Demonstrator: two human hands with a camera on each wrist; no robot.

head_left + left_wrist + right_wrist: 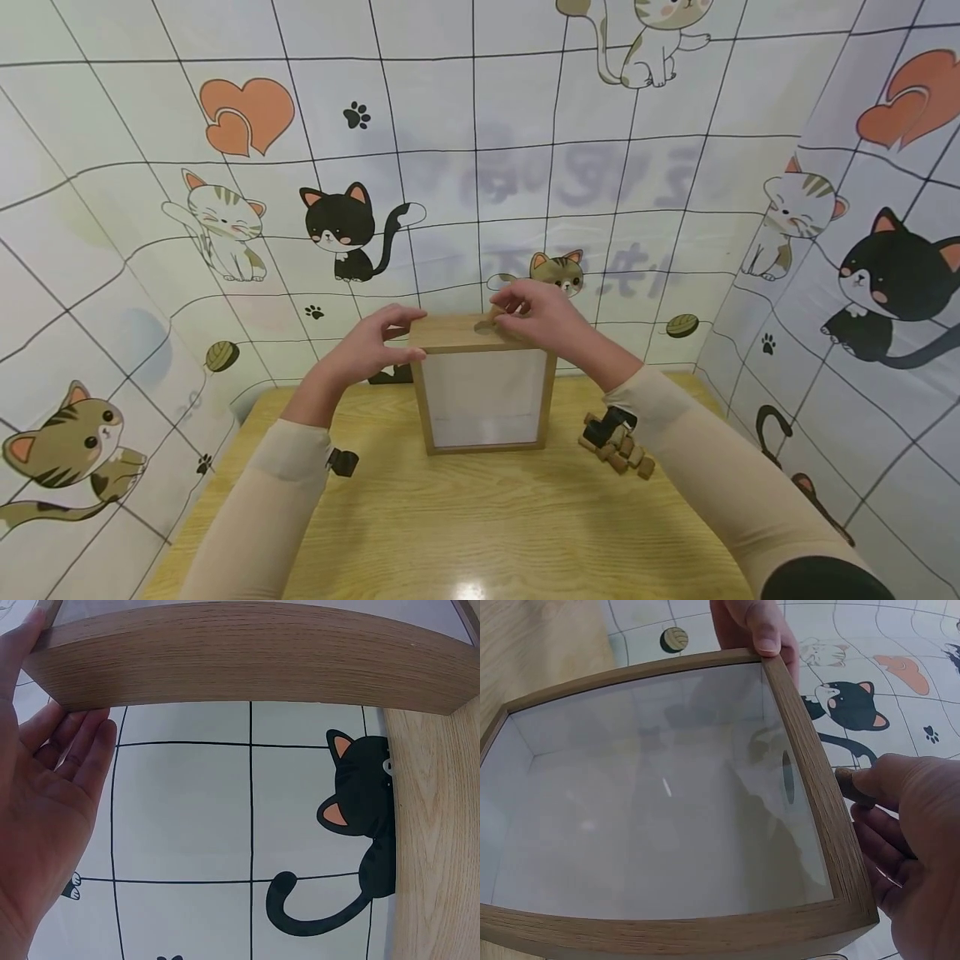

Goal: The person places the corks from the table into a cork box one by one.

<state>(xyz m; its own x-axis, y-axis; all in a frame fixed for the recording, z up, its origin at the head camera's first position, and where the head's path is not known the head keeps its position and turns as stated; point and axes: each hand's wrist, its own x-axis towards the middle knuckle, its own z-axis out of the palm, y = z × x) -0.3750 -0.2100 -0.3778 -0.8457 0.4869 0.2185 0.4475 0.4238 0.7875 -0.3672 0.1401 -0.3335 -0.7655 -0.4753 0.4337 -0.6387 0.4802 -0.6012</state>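
A box [483,398] stands on the counter [450,521], its upper left corner in the grip of the left hand [366,343]. The right hand [546,317], its grip narrow, pinches what looks like a cork [852,787] beside the top hole [484,327]; similar pieces [619,459] lie to the right.

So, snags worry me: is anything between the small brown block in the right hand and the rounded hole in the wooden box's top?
Nothing visible: the small brown block in the right hand is beside the hole, and the left hand holds the wooden box farther left.
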